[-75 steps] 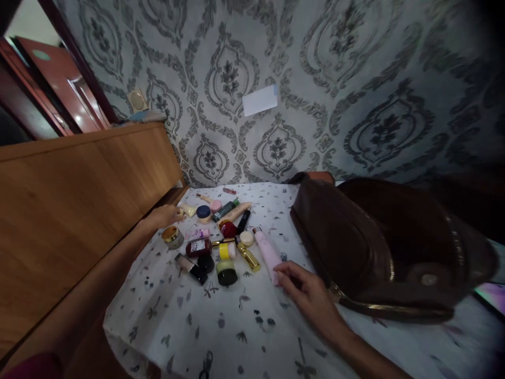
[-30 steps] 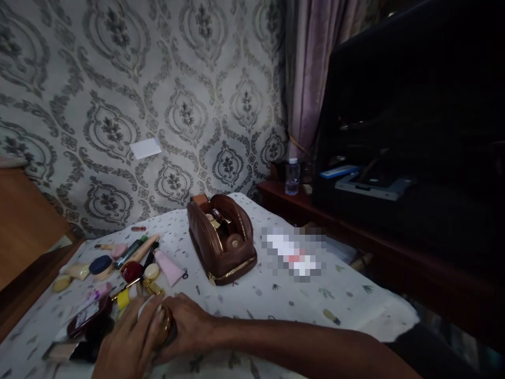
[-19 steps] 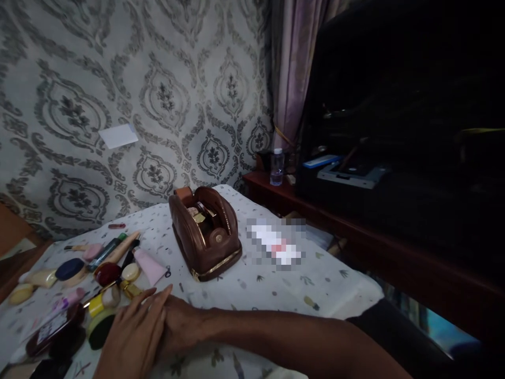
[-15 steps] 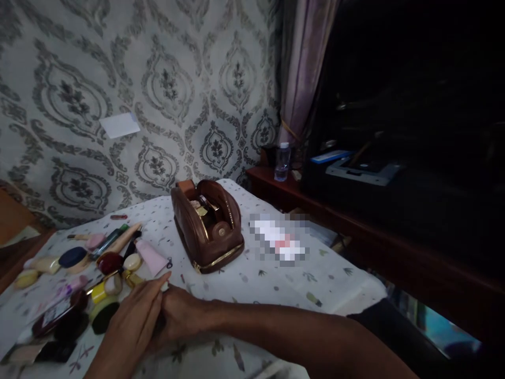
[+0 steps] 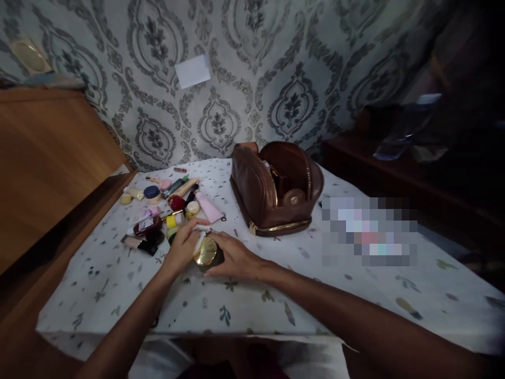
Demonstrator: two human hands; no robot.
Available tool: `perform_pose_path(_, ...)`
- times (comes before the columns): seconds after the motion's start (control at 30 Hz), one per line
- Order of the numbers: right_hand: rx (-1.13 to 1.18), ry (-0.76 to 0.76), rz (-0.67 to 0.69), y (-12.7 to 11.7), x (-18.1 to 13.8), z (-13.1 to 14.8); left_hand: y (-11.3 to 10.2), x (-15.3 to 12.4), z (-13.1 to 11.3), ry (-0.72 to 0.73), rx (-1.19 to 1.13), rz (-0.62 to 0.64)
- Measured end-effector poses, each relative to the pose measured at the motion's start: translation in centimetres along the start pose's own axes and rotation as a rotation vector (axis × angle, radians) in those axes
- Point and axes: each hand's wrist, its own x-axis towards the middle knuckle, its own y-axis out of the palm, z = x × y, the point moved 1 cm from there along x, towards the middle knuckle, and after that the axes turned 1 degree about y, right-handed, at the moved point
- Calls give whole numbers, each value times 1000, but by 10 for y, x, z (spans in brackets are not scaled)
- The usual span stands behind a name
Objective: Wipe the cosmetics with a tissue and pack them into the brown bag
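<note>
My right hand (image 5: 239,258) is wrapped around a dark jar with a shiny gold lid (image 5: 206,251), held tilted just above the cloth. My left hand (image 5: 182,246) pinches a small white wipe (image 5: 202,229) against the jar's far left side; part of the wipe is hidden by the fingers. Left of my hands lies a spread of cosmetics, among them a pink tube (image 5: 209,206), a yellow-banded bottle (image 5: 173,220), a dark red bottle (image 5: 147,226) and a blue-lidded jar (image 5: 152,193). Beyond my right hand stands a brown cosmetic bag (image 5: 256,197), unzipped, with items inside.
A white patterned cloth (image 5: 221,316) covers the table. To the right a blurred-out item (image 5: 369,231) lies on it. A wooden panel (image 5: 51,168) borders the left side, and a clear bottle (image 5: 406,129) stands on a dark shelf at the right.
The view has swung left and down, so the bag and hands appear farther right. The jar's gold lid, hidden by my hands before, now shows between them.
</note>
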Motion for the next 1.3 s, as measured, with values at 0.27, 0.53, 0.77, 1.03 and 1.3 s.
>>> perform_pose_path(0.27, 22, -7, 2, 1, 0, 1, 7, -39, 6, 80, 47, -82)
perform_pose_path(0.53, 2, -139, 29, 1, -3, -2, 0, -69, 20, 316, 467, 31)
perform_pose_path(0.77, 84, -67, 61, -4, -8, 2, -15, -78, 13, 272, 389, 161)
perform_pose_path(1.03, 104, 8, -114, -4, -7, 9, -15, -71, 4, 420, 606, -248)
perform_pose_path(1.3, -25, -4, -116, 0, -5, 2, -4, -58, -8, 988, 1028, 54)
